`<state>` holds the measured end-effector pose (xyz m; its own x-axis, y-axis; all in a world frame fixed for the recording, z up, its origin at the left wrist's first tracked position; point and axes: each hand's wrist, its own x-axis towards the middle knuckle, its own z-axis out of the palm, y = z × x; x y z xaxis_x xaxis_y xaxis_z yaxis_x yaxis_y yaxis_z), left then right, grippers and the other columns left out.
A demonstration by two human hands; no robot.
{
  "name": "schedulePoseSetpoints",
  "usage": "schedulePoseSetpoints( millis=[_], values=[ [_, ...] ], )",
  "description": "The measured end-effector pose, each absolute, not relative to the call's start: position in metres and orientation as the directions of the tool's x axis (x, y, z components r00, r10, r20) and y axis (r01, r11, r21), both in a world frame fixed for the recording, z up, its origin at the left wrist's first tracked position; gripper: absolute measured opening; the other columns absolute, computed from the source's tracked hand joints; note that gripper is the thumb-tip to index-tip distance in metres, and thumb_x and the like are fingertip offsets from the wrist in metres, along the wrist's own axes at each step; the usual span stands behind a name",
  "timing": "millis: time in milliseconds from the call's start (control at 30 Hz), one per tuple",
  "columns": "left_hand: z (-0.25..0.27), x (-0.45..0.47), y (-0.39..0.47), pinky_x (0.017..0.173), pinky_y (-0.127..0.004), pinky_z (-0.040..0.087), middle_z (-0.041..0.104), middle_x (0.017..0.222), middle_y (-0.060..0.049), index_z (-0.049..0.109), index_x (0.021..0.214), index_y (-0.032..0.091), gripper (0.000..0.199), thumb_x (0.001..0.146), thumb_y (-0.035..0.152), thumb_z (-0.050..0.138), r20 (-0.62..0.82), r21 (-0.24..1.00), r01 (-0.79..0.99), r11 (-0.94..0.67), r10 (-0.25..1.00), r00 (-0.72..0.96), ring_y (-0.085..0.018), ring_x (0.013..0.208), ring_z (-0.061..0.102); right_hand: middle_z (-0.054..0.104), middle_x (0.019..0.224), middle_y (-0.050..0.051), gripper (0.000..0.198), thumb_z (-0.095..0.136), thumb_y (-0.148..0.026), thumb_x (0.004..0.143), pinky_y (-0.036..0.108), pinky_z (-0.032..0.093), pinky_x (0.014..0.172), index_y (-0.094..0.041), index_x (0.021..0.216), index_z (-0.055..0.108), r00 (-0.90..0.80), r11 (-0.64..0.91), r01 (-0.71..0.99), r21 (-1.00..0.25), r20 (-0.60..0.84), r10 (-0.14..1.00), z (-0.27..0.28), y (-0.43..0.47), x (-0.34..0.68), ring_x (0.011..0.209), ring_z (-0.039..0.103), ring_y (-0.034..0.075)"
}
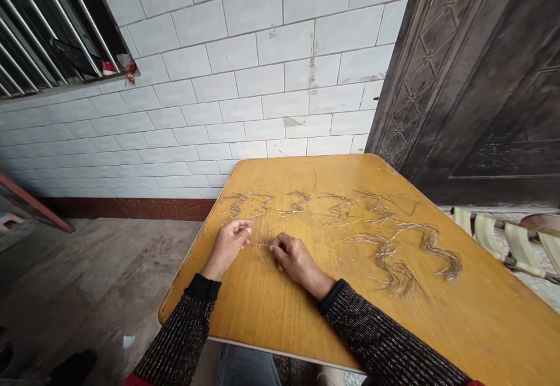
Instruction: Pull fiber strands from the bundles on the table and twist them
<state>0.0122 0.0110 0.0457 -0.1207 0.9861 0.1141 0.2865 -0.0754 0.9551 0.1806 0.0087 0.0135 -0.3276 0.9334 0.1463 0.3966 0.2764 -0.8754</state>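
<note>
Over the near left part of the wooden table (pixel 271 310), my left hand (pixel 230 247) is closed in a pinch, thumb against fingertips. What lies in that pinch is too fine to make out. My right hand (pixel 297 259) is closed too, its thumb and forefinger on a few thin wires (pixel 261 251) that show in the gap between the hands. Beyond the hands, several small wavy bundles of thin wire (pixel 300 204) lie in a row across the tabletop. Larger crimped wire bundles (pixel 389 265) lie to the right of my right hand, one (pixel 441 253) near the right edge.
A white tiled wall (pixel 245 77) stands behind the table's far edge. At the right are a dark carved door (pixel 494 94) and a seat with pale straps (pixel 485 233). A barred window (pixel 48 24) is at upper left, above the concrete floor (pixel 109 263).
</note>
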Motion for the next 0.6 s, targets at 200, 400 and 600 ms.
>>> schedulePoseSetpoints(
  millis=[200,400,600],
  values=[
    [0.047,0.014,0.013,0.051,-0.018,0.038,0.059,0.072,-0.002,0.059,0.088,0.011,0.029,0.067,0.029,0.062,0.102,0.988,0.124,-0.092,0.992,-0.074,-0.007,0.058,0.051,0.046,0.041,-0.007,0.015,0.047,-0.021,0.078,0.016,0.031,0.039,-0.017,0.063,0.048,-0.364,0.016,0.124,-0.992,-0.031,0.931,0.006,0.013,0.177,0.034,0.037,0.006],
    [0.048,0.014,0.037,0.051,-0.02,0.042,0.061,0.094,-0.009,0.058,0.098,0.013,0.032,0.076,0.035,0.051,0.195,0.967,0.206,-0.151,0.957,-0.215,-0.013,0.07,0.057,0.048,0.04,-0.006,0.02,0.046,-0.022,0.079,0.016,0.031,0.038,-0.017,0.059,0.046,-0.201,0.051,0.169,-0.984,0.017,0.979,0.03,0.035,0.188,0.033,0.037,0.005],
    [0.027,0.013,0.048,0.077,-0.03,0.046,0.063,0.092,-0.008,0.061,0.091,0.016,0.021,0.08,0.019,0.043,0.522,0.723,0.56,-0.404,0.851,-0.06,-0.018,0.087,0.058,0.049,0.043,-0.004,0.022,0.05,-0.02,0.081,0.017,0.034,0.039,-0.014,0.059,0.052,-0.027,0.007,0.374,-0.928,-0.004,1.0,0.061,0.118,0.195,0.036,0.043,0.006]
  ],
)
